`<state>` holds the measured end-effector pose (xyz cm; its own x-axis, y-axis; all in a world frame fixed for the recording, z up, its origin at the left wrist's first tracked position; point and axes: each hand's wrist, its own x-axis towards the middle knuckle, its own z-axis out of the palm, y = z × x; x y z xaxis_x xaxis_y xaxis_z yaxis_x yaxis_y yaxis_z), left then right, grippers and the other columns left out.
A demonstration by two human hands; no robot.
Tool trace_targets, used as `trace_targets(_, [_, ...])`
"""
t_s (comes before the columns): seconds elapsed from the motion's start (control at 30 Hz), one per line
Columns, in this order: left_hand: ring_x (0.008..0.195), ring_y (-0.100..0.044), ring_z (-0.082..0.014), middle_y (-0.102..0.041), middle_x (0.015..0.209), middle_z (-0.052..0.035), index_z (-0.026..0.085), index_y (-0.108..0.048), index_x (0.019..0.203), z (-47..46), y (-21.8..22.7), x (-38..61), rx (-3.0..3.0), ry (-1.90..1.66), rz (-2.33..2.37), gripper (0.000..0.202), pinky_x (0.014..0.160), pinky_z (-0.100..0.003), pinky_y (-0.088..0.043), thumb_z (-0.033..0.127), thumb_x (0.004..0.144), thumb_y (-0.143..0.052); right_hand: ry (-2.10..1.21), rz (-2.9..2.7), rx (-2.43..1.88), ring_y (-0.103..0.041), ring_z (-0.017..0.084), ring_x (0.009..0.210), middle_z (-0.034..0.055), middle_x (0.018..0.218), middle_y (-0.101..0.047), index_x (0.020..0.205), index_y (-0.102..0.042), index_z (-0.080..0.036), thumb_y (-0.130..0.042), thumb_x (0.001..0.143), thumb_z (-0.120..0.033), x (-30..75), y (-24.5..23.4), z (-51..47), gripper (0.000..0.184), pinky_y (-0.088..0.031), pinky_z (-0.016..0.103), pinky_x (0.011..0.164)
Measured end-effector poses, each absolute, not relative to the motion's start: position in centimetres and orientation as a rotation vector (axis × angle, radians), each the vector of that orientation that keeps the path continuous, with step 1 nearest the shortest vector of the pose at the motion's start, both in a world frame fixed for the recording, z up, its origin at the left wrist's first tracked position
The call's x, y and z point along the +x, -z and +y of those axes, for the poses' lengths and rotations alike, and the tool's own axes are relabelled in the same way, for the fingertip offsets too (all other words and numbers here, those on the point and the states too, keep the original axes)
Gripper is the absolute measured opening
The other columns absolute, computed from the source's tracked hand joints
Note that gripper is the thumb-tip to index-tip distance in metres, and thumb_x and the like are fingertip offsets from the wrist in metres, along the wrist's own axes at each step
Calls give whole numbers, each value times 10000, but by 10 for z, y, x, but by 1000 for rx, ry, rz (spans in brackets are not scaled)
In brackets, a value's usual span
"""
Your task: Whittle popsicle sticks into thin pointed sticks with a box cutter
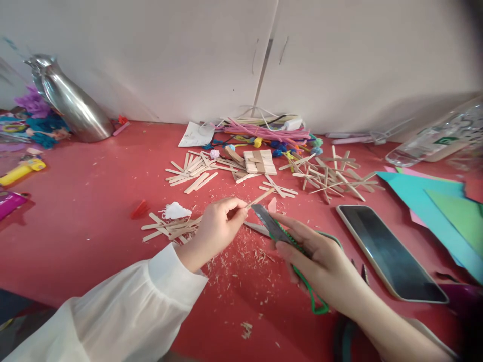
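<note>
My left hand (219, 226) pinches a thin wooden craft stick (260, 197) that points up and right over the red table (94, 211). My right hand (320, 261) is wrapped round green-handled scissors (275, 229), whose grey blades reach toward the stick's near end. Wood shavings (241, 256) lie scattered under both hands. A small heap of cut sticks (169, 229) with a white scrap lies just left of my left hand.
More loose sticks (196, 173), a glued stick panel (259, 162) and crossed sticks (332, 176) lie beyond. Pipe cleaners (264, 131) sit by the wall. A phone (388, 251) and coloured paper (437, 206) are at right, a steel jug (70, 103) at far left.
</note>
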<state>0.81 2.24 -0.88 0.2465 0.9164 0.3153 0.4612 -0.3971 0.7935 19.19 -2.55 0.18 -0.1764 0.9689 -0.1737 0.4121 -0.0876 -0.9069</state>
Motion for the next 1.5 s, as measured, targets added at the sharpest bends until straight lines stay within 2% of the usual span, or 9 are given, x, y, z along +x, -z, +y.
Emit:
trace_targets(0.1, [598, -494, -98, -572, 671, 11, 157, -578, 762, 22, 9, 9, 1945, -1054, 1272, 147, 576, -220, -391, 217, 849, -476, -1315, -1538, -1491, -446, 87, 353, -59, 552, -513, 1338, -399, -207, -492, 829, -382, 193, -3, -26, 546, -397, 222, 353])
trace_targets(0.23, [568, -459, -93, -531, 622, 22, 154, -569, 727, 22, 7, 9, 1926, -1045, 1295, 162, 545, -217, -370, 230, 843, -485, -1073, -1702, -1530, -405, 79, 316, -88, 470, -431, 1322, -427, -226, -476, 844, -350, 196, -2, -26, 496, -342, 200, 316])
trace_targets(0.43, [562, -433, -94, -499, 605, 26, 159, -564, 706, 23, 4, 7, 1890, -1028, 1261, 165, 533, -213, -361, 217, 836, -480, -906, -1808, -1536, -415, 84, 338, -77, 476, -453, 1259, -490, -207, -483, 839, -320, 199, 0, -24, 435, -352, 207, 337])
trace_targets(0.7, [588, -467, -95, -553, 655, 15, 159, -583, 765, 20, 5, 9, 1869, -1034, 1269, 150, 574, -214, -385, 218, 848, -473, -1208, -1616, -1556, -414, 92, 307, -88, 431, -429, 1342, -410, -206, -485, 836, -370, 195, -5, -26, 537, -339, 201, 304])
trace_targets(0.83, [651, -513, -109, -590, 719, -6, 155, -585, 801, 20, 8, 11, 1863, -1037, 1234, 164, 613, -224, -406, 234, 864, -456, -1249, -1556, -1506, -446, 101, 377, -48, 502, -511, 1344, -419, -182, -506, 821, -382, 192, -2, -28, 566, -382, 219, 350])
trace_targets(1.1, [593, -485, -113, -548, 633, 3, 155, -571, 728, 22, 10, 10, 1890, -994, 1254, 200, 558, -239, -377, 263, 855, -461, -783, -1833, -1586, -313, 71, 326, -89, 460, -343, 1302, -477, -234, -487, 810, -298, 194, 2, -30, 497, -265, 194, 306])
trace_targets(1.23, [542, -453, -95, -522, 597, 20, 158, -555, 690, 23, 10, 9, 1820, -974, 1233, 209, 543, -232, -369, 260, 851, -469, -857, -1841, -1570, -375, 82, 345, -77, 472, -408, 1300, -473, -212, -462, 829, -301, 195, 1, -29, 480, -329, 201, 322])
trace_targets(1.4, [558, -487, -103, -552, 600, 11, 153, -576, 712, 22, 9, 10, 1769, -996, 1220, 231, 540, -232, -385, 300, 857, -475, -762, -1918, -1533, -317, 68, 312, -94, 444, -347, 1292, -476, -217, -457, 840, -285, 194, -1, -31, 457, -271, 186, 280])
trace_targets(1.5, [584, -516, -109, -588, 622, 1, 150, -588, 712, 21, 10, 11, 1800, -979, 1211, 226, 549, -233, -391, 287, 857, -480, -815, -1894, -1528, -355, 73, 297, -100, 417, -369, 1292, -469, -216, -452, 853, -301, 193, -1, -31, 448, -296, 187, 279])
